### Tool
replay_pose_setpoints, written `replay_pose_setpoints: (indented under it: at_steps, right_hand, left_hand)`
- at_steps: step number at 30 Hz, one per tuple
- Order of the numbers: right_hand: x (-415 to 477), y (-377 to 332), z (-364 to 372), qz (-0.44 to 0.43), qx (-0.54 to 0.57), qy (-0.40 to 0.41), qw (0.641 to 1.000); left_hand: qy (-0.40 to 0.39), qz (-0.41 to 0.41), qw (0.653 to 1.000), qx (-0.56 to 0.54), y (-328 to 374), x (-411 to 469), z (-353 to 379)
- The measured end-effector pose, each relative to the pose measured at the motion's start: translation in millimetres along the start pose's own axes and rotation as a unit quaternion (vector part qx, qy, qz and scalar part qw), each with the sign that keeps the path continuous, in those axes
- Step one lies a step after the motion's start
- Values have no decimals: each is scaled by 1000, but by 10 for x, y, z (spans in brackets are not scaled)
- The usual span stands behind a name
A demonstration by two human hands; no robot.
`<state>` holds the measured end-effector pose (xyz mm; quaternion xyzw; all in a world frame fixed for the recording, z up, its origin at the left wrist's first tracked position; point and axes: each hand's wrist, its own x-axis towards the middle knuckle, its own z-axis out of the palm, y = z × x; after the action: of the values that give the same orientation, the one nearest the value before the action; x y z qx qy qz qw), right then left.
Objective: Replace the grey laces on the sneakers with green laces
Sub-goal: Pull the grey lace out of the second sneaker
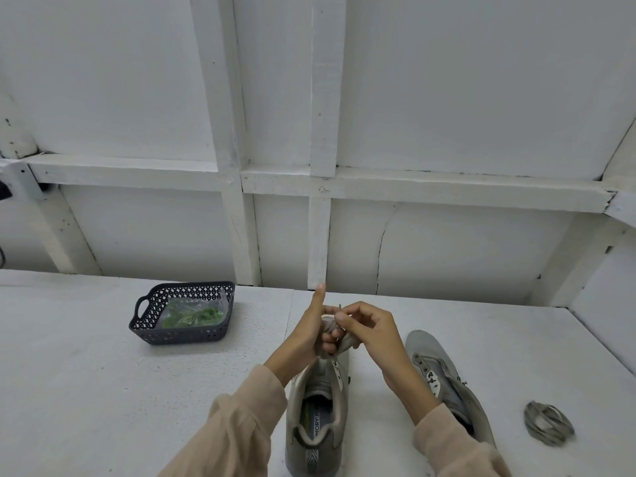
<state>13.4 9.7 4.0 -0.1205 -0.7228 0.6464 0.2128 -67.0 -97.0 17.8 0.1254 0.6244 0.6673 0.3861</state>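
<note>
Nearest sneaker (pixel 316 421) lies heel-first between the forearms. left hand (pixel 308 335) holds grey lace (pixel 345 343) wound round curled fingers (one finger straight up), right hand (pixel 370 330) pinches its end. Risk: pinch slackens, loops slip off. Far basket (pixel 151 333) holds green laces (pixel 194 316).

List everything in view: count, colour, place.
Plastic lattice basket: one, dark grey, far left of the table.
Clear bag of laces: one, green laces, inside the basket.
Mesh sneakers: two, grey; one under the hands, one to its right, eyelets empty.
Coiled lace bundle: one, grey, on the table, far right.
Loose flat lace: one, grey, between the hands.
Table: one, white.
Left hand: holds the looped lace, one finger pointing up.
Right hand: pinches the lace end.
</note>
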Motion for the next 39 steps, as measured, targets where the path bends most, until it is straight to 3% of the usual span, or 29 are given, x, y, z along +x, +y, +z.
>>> replay_pose_setpoints:
  at_steps: [8, 16, 20, 24, 27, 32, 39]
  right_hand:
    - [14, 45, -19, 30, 88, 80, 992]
    - [-15, 30, 53, 94, 154, 112, 977]
    - [-27, 46, 30, 70, 112, 107, 986]
    - [-17, 80, 1, 5, -7, 120, 993]
    - [-22, 35, -57, -11, -43, 73, 996]
    - [-25, -128, -185, 54, -5, -63, 997]
    - [47, -122, -338, 147, -30, -137, 979]
  left_hand:
    - [-66, 117, 991, 23, -56, -68, 2]
    - [-59, 162, 981, 85, -124, -73, 9]
    - [-52, 161, 982, 88, -143, -72, 6]
    - [-41, 163, 982, 89, -159, -70, 16]
    - [-31, 165, 983, 75, -146, -69, 13]
    - [-31, 171, 982, 76, -119, -58, -37]
    - [-23, 176, 976, 129, -146, -79, -29]
